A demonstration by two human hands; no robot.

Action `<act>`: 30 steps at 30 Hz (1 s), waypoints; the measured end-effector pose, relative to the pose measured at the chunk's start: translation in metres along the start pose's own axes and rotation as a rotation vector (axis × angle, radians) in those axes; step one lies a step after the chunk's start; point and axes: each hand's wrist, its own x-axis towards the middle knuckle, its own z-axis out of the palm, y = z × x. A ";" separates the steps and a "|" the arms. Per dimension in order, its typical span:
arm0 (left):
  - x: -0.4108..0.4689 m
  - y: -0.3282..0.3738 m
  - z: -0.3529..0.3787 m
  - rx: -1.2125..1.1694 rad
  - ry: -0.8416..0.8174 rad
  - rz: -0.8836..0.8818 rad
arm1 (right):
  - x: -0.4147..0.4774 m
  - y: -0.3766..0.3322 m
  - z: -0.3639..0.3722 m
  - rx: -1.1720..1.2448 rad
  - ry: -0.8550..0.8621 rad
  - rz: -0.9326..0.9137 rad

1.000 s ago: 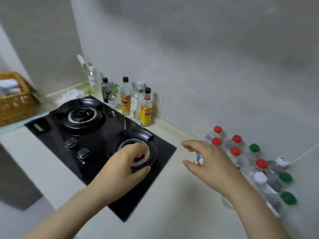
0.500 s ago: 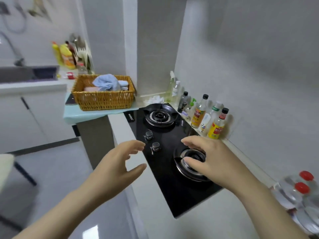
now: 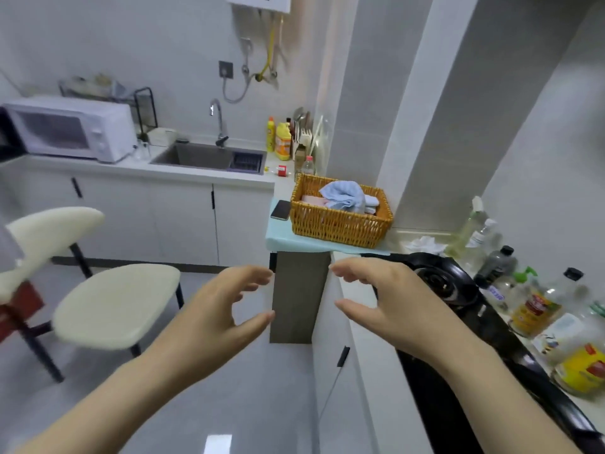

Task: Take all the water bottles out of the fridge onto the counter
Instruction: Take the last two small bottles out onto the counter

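We log a white counter point(image 3: 379, 381) beside a glossy black hob point(image 3: 458, 309). Farther off, a woven orange-brown basket point(image 3: 337, 224) holds a light blue cloth point(image 3: 343, 193) and a pink cloth point(image 3: 312, 200). It sits on a pale teal mat point(image 3: 278, 239) with a black phone point(image 3: 281, 209). Far left: white microwave point(image 3: 72, 129), grey sink point(image 3: 203, 157), yellow bottles point(image 3: 283, 140). Near left: cream chair seat point(image 3: 114, 306), black chair legs point(image 3: 80, 257). Near right: yellow-labelled bottle point(image 3: 581, 368), green pump top point(image 3: 523, 273). Grey floor point(image 3: 229, 404).

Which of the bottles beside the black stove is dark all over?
The dark grey plastic bottle with a black cap, just behind the small bottle with a green pump top. The other bottles in the row are clear or pale, some with coloured labels.
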 end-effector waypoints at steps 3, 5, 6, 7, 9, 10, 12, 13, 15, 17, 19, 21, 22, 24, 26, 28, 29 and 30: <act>-0.009 -0.018 -0.027 0.033 0.085 -0.063 | 0.035 -0.020 0.014 0.020 -0.043 -0.099; -0.016 -0.030 -0.043 0.064 0.142 -0.112 | 0.059 -0.034 0.022 0.037 -0.078 -0.179; -0.020 -0.034 -0.051 0.077 0.172 -0.141 | 0.072 -0.042 0.025 0.041 -0.097 -0.225; -0.023 -0.038 -0.058 0.091 0.198 -0.167 | 0.085 -0.049 0.029 0.042 -0.113 -0.271; -0.029 -0.045 -0.070 0.124 0.244 -0.226 | 0.110 -0.064 0.037 0.047 -0.134 -0.371; -0.032 -0.048 -0.076 0.139 0.276 -0.260 | 0.121 -0.072 0.041 0.054 -0.147 -0.420; -0.041 -0.053 -0.086 0.165 0.351 -0.334 | 0.145 -0.089 0.052 0.075 -0.171 -0.529; -0.045 -0.053 -0.090 0.188 0.382 -0.369 | 0.155 -0.096 0.057 0.087 -0.181 -0.578; -0.059 -0.054 -0.097 0.248 0.464 -0.452 | 0.175 -0.115 0.067 0.130 -0.231 -0.681; -0.075 -0.052 -0.102 0.286 0.538 -0.536 | 0.191 -0.135 0.077 0.182 -0.270 -0.784; -0.091 -0.047 -0.105 0.322 0.604 -0.621 | 0.200 -0.155 0.085 0.236 -0.296 -0.875; -0.108 -0.039 -0.106 0.346 0.684 -0.708 | 0.205 -0.177 0.094 0.262 -0.340 -0.973; -0.117 -0.034 -0.105 0.355 0.721 -0.747 | 0.205 -0.187 0.099 0.267 -0.364 -1.019; -0.134 -0.022 -0.103 0.379 0.783 -0.825 | 0.200 -0.208 0.106 0.291 -0.401 -1.102; -0.152 -0.009 -0.102 0.406 0.842 -0.895 | 0.189 -0.228 0.112 0.323 -0.419 -1.179; -0.168 0.004 -0.102 0.439 0.894 -0.943 | 0.176 -0.245 0.114 0.357 -0.444 -1.241; -0.177 0.012 -0.103 0.449 0.923 -0.968 | 0.168 -0.254 0.113 0.372 -0.453 -1.279; -0.186 0.020 -0.103 0.459 0.949 -0.987 | 0.161 -0.263 0.113 0.379 -0.459 -1.313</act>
